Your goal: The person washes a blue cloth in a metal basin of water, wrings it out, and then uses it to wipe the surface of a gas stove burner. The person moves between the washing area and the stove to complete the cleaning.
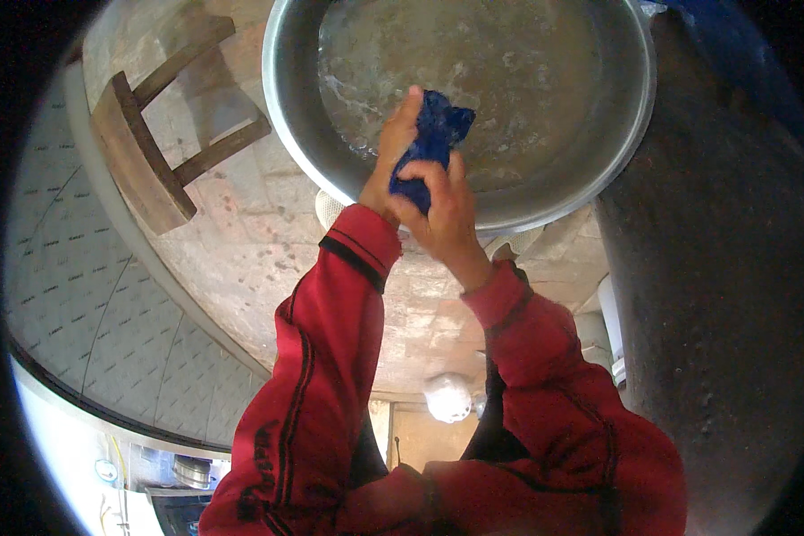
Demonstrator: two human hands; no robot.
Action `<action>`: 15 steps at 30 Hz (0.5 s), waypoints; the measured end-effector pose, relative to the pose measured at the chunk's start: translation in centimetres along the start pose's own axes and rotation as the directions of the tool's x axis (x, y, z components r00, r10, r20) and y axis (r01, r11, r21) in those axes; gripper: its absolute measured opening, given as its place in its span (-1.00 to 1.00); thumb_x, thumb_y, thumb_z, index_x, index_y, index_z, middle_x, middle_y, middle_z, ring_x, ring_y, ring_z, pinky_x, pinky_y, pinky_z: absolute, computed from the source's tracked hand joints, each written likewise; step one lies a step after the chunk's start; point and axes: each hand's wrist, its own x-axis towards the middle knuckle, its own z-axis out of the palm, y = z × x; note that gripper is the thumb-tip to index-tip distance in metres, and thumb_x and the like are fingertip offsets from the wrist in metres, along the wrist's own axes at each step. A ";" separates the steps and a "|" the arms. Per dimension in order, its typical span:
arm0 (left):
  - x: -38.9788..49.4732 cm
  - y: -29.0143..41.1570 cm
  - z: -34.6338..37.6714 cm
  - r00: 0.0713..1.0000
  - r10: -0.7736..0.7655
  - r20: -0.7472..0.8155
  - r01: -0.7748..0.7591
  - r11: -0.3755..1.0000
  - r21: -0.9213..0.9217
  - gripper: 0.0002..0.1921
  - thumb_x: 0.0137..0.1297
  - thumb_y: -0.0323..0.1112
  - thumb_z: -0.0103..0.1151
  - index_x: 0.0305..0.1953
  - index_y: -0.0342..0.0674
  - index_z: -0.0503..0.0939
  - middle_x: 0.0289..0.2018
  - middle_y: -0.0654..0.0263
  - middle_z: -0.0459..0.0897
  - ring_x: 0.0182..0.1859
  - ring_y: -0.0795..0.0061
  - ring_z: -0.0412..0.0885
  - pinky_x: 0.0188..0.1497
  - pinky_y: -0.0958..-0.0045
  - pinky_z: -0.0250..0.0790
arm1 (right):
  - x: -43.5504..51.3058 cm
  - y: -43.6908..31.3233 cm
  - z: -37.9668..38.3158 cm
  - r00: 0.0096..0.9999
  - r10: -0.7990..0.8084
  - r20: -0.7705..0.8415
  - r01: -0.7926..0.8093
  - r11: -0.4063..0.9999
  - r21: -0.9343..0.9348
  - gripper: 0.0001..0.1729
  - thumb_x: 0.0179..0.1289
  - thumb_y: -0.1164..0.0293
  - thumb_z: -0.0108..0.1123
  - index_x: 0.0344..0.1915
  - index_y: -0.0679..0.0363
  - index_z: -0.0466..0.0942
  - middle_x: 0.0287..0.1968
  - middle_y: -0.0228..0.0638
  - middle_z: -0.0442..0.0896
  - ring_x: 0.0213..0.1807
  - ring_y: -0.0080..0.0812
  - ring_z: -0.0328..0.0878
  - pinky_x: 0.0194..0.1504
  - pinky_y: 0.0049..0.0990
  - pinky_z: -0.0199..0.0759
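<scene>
A bunched dark blue cloth (430, 130) is between my hands, over the near left side of a large round metal basin (295, 144). Murky water (502, 87) lies in the basin. My left hand (396, 144) is beside and under the cloth, its fingers pointing away from me along the cloth's left edge; part of the palm is hidden. My right hand (447, 208) has its fingers bent around the cloth's near end, with the thumb close to my left wrist. Both forearms are in red sleeves with black trim.
To the left, a wooden frame with crossbars (144, 151) lies on the brick floor (241, 268). A curved grey panelled surface (107, 315) runs along the far left. A large dark surface (703, 281) stands at the right, with blue material (744, 47) above it. Mesh shoes show partly beneath the basin.
</scene>
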 end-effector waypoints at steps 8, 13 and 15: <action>-1.9 -2.3 3.6 0.971 0.024 -0.238 -0.028 1.000 -0.013 -0.65 0.37 0.00 0.14 -0.22 -0.21 0.57 -0.33 0.33 0.57 -0.35 0.51 0.52 -0.31 0.41 0.39 | 7.4 8.4 0.7 0.917 0.351 -0.191 -0.391 0.885 -0.251 -0.58 0.38 0.05 0.10 -0.31 0.20 0.62 -0.37 0.06 0.64 -0.28 0.08 0.59 -0.28 -0.10 0.40; -2.1 -1.7 4.0 0.981 0.117 -0.153 -0.079 0.970 0.231 -0.69 0.44 -0.06 0.06 -0.15 -0.20 0.57 -0.34 0.42 0.57 -0.37 0.54 0.50 -0.32 0.47 0.38 | 8.0 15.6 -3.1 0.906 0.416 -0.072 -0.422 0.887 -0.187 -0.57 0.32 0.11 0.19 -0.06 0.24 0.61 -0.20 0.05 0.68 -0.16 0.09 0.63 -0.11 -0.13 0.50; -2.2 -0.1 2.7 0.942 0.306 -0.134 -0.241 0.900 0.364 -0.74 0.44 -0.15 0.12 -0.16 -0.25 0.60 -0.35 0.44 0.55 -0.30 0.60 0.44 -0.20 0.52 0.32 | 8.3 16.7 -5.2 0.875 0.452 -0.174 -0.430 0.890 0.147 -0.53 0.26 0.13 0.27 0.01 0.25 0.58 -0.13 0.05 0.66 -0.07 0.09 0.60 -0.01 -0.14 0.48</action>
